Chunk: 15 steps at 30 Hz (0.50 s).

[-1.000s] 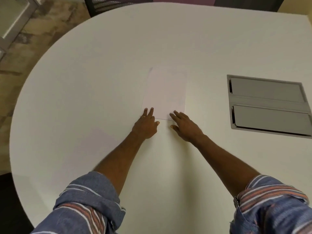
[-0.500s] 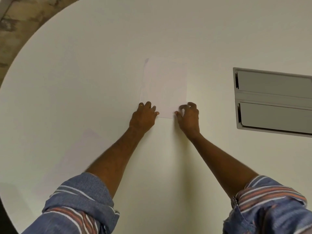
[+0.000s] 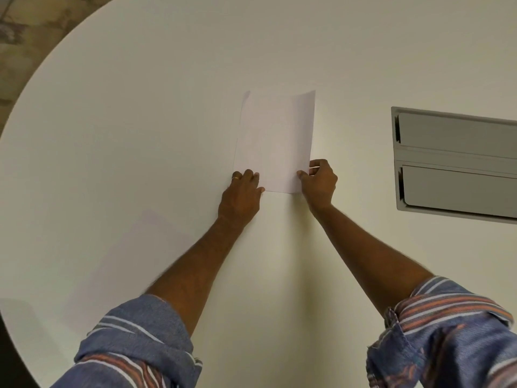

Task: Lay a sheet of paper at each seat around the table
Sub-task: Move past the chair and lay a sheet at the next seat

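A white sheet of paper [image 3: 275, 141] lies near the middle of the round white table [image 3: 140, 121], its far right corner slightly raised. My left hand [image 3: 242, 196] rests on the sheet's near left corner with fingers curled over it. My right hand [image 3: 319, 182] pinches the near right corner between thumb and fingers. A second, faint sheet of paper [image 3: 131, 264] lies flat on the table to the left of my left forearm.
A grey recessed cable box with two lids [image 3: 456, 163] is set into the table at the right. Patterned floor [image 3: 25, 32] shows past the table's curved left edge. My rolled striped sleeves fill the bottom corners.
My fingers went from lying flat at the sheet's near edge to curling around its two near corners. The right hand moved to the right corner and pinched it. The camera tilted down.
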{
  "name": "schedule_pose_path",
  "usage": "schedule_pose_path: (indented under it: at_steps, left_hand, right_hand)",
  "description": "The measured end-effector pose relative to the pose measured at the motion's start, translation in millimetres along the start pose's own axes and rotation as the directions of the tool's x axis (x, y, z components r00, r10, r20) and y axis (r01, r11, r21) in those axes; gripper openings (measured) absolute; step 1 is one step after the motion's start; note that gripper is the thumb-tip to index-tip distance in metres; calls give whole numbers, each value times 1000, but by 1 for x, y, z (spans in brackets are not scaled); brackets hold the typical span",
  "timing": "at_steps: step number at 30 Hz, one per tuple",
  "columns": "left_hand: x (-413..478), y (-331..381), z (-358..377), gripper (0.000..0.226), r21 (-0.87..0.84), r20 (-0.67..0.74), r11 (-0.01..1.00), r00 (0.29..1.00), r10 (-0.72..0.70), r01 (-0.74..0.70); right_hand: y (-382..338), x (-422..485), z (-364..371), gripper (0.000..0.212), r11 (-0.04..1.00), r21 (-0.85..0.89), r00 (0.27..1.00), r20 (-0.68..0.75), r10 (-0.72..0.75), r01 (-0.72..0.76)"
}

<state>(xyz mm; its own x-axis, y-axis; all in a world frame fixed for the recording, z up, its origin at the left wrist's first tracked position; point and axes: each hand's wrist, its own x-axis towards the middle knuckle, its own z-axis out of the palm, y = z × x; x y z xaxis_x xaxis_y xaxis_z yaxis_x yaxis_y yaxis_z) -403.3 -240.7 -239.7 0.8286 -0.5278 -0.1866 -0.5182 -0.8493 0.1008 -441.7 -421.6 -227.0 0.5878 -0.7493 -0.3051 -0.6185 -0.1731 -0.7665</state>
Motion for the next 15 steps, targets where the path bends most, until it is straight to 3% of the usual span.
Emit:
schedule_pose_path:
  at_steps: [3,7,12,15]
  left_hand:
    - [-6,2,0,44,-131,-73,990,996,-56,46]
    - [-20,2,-3,53,-378,-122,903,956,-265,202]
    - [-41,2,-26,65,-603,-17,715,890,-456,355]
    - [-38,-3,-42,71,-738,82,519,820,-566,432]
  right_hand:
    - [-6,-4,-4,26,998,57,1000,5,-24,24]
    - [-19,-12,-15,33,985,157,996,31,-79,73]
    - [-31,-30,-33,45,964,265,988,136,-70,32]
    - [-30,-39,-43,47,955,296,981,178,-74,19]
